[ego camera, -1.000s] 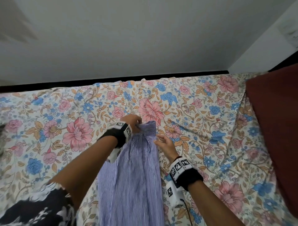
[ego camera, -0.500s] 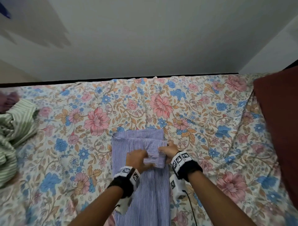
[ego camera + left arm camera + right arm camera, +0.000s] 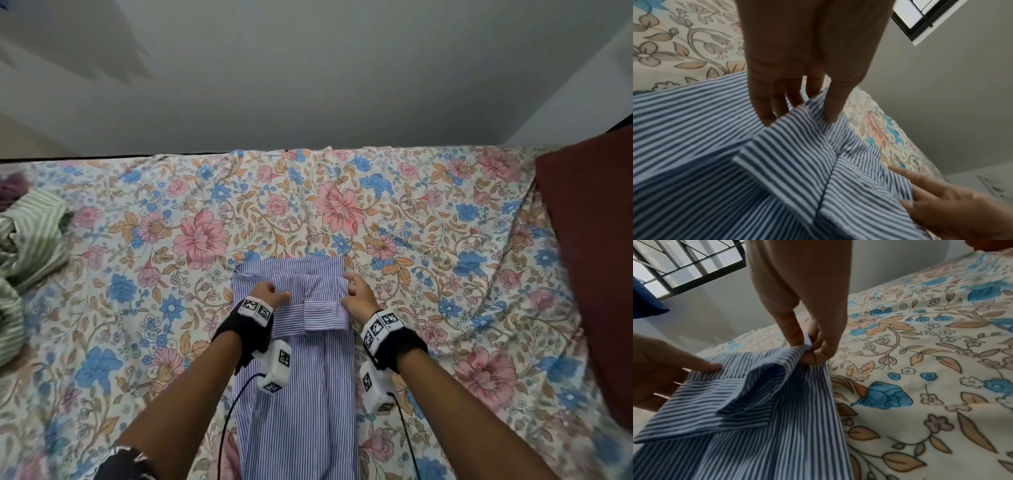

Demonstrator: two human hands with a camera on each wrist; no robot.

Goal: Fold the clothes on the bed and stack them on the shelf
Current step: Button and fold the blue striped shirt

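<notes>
- Shirt (image 3: 294, 342): blue-and-white striped, lies mid-bed, already narrowed to a long strip running from the near edge away toward the wall. Its far end is doubled back toward the person, so a flap with a cuff-like band lies across the strip.
- Placement reads as deliberate: the strip sits flat on the sheet (image 3: 445, 274) so that the mattress bears it while the cross fold is set.
- Right hand (image 3: 358, 297): at the shirt's right edge. In the right wrist view thumb and fingers (image 3: 824, 347) pinch a bunch of the cloth edge and lift it slightly, probably to square that corner with the layer below.
- Left hand (image 3: 265, 294): on the flap's left part. In the left wrist view its fingers (image 3: 766, 104) point nearly straight down, tips on or just behind a raised ridge of cloth, thumb on the near side of it. A light pinch of the ridge, as far as I can judge; likely it steadies this side while the right hand adjusts.
- Look of the cloth: thin, fine stripes, soft creases, the flap standing a little proud, not yet pressed flat.
- Judgement: fold part done; at least one more cross fold needed before shelving. No shelf in view.
- Green-striped garment (image 3: 24, 260): crumpled at the bed's left edge, well apart, unfolded.
- Dark red pillow (image 3: 589, 257): at the right edge.
- Wall (image 3: 308, 85): plain, beyond the bed.
</notes>
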